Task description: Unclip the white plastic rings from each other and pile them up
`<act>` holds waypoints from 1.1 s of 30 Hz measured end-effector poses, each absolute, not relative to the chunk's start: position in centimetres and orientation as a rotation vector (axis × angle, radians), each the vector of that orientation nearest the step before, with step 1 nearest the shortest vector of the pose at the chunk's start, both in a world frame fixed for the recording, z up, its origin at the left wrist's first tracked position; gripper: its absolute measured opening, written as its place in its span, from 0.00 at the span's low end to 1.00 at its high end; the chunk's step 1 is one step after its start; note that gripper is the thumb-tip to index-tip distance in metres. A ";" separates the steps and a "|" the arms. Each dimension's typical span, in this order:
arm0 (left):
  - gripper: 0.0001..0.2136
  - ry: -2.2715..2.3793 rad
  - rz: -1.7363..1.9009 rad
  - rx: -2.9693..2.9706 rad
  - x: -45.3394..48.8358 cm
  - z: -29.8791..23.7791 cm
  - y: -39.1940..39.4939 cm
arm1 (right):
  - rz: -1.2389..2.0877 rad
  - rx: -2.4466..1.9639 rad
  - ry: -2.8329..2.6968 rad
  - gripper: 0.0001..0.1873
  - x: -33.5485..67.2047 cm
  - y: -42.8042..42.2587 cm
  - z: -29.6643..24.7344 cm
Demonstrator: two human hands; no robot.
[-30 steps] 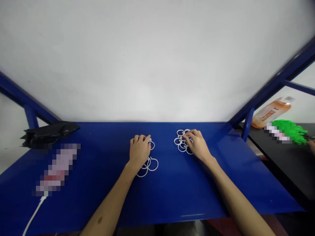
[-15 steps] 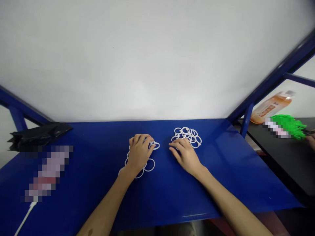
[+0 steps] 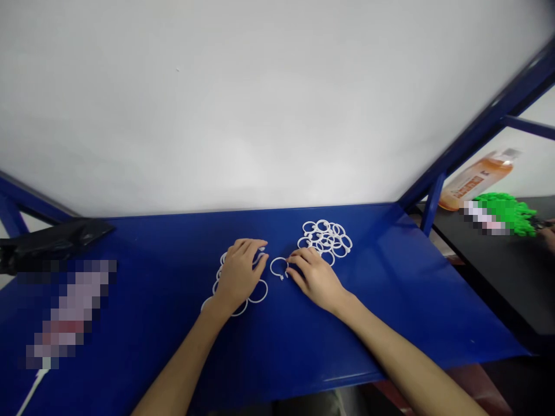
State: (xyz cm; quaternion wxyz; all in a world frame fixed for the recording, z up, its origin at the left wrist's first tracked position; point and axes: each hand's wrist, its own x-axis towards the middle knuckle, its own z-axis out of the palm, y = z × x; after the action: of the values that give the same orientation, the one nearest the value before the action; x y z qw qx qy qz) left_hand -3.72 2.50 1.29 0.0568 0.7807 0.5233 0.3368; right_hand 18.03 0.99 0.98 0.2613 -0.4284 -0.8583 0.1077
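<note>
Pinched between the thumb and fingers of my right hand (image 3: 318, 280) is a white plastic curtain ring (image 3: 278, 267), its loop gapped at the lower side. Over on the left, my left hand (image 3: 240, 271) rests above a group of similar white rings (image 3: 259, 291), thumb and forefinger apart. Part of one ring shows in the space between them. Much of that group is hidden under the palm and wrist. Just beyond my right hand lies a heap of overlapping white rings (image 3: 333, 236).
A blue metal tabletop (image 3: 173, 346) meets a pale wall. At left lie a black plastic bag (image 3: 56, 240) and a blurred-out item with a white cord (image 3: 32, 393). Beyond the right frame are an orange bottle (image 3: 479, 179), a green bundle (image 3: 507, 214) and another person's hand (image 3: 547, 234).
My right hand has moved left from the heap and now holds a gapped ring between the two groups. My left hand stays over its group, its thumb and forefinger shifted slightly.
</note>
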 end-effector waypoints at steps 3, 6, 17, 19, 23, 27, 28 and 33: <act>0.15 1.516 0.863 2.469 -3.9 1.1 2.6 | 0.259 -1.129 -2.437 0.12 18.1 1.0 0.8; 0.11 1.249 0.655 2.547 -3.4 1.2 1.9 | 0.228 -1.122 -2.516 0.14 18.1 1.1 0.5; 0.04 1.151 0.864 2.316 -2.7 1.5 1.6 | 0.488 -1.025 -2.220 0.07 18.2 0.8 1.2; 0.03 1.198 0.952 2.174 -2.8 1.9 1.4 | 0.625 -0.998 -2.116 0.07 18.1 0.6 1.4; 0.04 1.249 0.977 1.975 -2.9 2.3 1.0 | 0.796 -0.916 -2.028 0.08 17.8 0.1 1.5; 0.07 1.163 0.999 2.012 -2.7 2.0 0.9 | 0.785 -0.858 -2.058 0.10 17.9 0.0 1.5; 0.09 1.136 1.007 2.029 -2.6 2.0 0.9 | 0.782 -0.847 -2.073 0.10 17.9 0.0 1.6; 0.10 1.057 1.022 2.053 -2.3 1.7 0.5 | 0.794 -0.804 -2.141 0.12 18.2 -0.1 2.1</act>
State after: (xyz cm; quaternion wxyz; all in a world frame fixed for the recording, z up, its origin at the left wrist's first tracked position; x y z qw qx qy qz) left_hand -2.29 0.54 1.66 0.3035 0.7746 0.3990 0.3856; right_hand 18.20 -0.11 2.07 0.3528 -0.3107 -0.8275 0.3068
